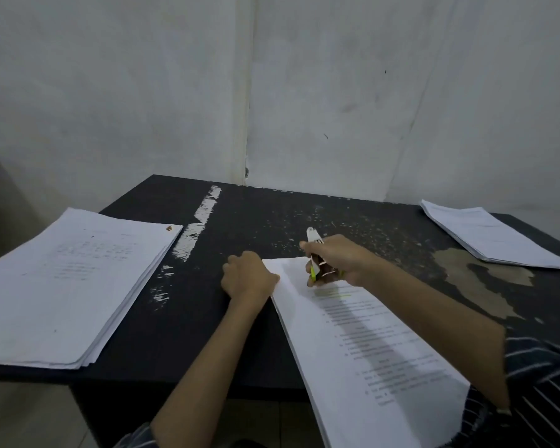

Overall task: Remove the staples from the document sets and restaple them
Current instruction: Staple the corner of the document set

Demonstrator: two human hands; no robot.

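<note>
A printed document set [366, 344] lies slanted across the front right of the black table, its near end hanging over the edge. My left hand [248, 278] holds its top left corner, fingers curled at the paper's edge. My right hand [335, 261] grips a white and yellow-green tool [314, 253], a stapler or staple remover, tilted with its green tip down on the top of the page. A faint yellow-green streak shows on the page just below the tip.
A thick stack of papers [68, 286] lies at the left, reaching past the table's front edge. A thinner stack [492, 236] sits at the far right. The black tabletop [256, 221] is worn with white scuffs. A wall stands close behind.
</note>
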